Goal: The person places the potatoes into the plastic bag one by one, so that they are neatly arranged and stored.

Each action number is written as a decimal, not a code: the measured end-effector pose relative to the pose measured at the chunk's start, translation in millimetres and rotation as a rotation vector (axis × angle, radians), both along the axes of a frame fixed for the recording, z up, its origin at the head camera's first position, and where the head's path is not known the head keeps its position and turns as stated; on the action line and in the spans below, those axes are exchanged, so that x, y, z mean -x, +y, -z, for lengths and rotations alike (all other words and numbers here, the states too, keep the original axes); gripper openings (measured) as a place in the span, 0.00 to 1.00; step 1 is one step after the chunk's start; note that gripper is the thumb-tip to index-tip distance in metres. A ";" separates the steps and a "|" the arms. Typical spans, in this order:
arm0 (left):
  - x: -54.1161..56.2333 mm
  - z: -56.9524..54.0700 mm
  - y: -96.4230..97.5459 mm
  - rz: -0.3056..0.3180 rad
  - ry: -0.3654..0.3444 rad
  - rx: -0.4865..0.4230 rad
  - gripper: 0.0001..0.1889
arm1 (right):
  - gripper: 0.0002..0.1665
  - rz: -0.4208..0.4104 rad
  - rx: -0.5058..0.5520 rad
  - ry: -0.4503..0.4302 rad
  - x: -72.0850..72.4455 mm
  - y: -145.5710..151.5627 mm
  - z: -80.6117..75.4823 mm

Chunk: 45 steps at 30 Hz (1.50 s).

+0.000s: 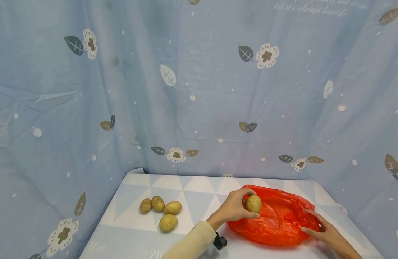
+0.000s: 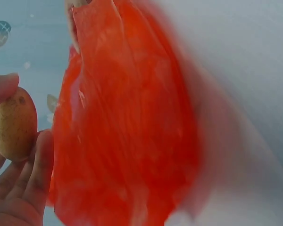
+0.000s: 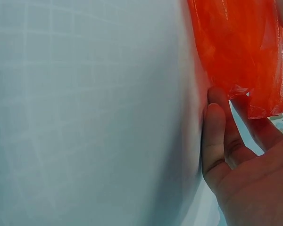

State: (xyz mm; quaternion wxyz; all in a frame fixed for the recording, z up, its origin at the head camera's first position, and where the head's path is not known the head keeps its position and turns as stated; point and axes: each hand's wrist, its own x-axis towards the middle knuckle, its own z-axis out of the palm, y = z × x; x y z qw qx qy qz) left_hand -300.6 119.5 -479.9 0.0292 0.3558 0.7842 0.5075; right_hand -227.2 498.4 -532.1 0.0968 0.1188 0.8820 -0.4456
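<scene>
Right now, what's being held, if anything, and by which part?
The left hand holds a potato by opposite sides; the right hand touches the red bag at its right end; whether it grips is unclear.

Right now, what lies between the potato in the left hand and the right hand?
The red plastic bag; in the head view it spans from the held potato to the right hand.

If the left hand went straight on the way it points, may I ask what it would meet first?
The left hand, holding a potato, would likely meet the red bag first; depth between them is unclear.
</scene>
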 end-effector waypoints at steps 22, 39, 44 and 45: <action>14.2 19.9 44.1 -0.161 -0.083 0.039 0.27 | 0.60 0.033 -0.022 -0.007 3.8 -0.8 7.9; 6.2 25.6 90.1 -0.207 -0.220 0.052 0.27 | 0.57 0.032 -0.020 0.037 -4.4 0.3 10.8; 1.3 29.6 110.0 -0.205 -0.251 0.047 0.27 | 0.55 0.028 0.000 0.065 -8.1 -1.5 11.4; 0.7 31.1 113.5 -0.206 -0.255 0.046 0.27 | 0.55 0.029 0.003 0.069 -8.8 -1.9 11.7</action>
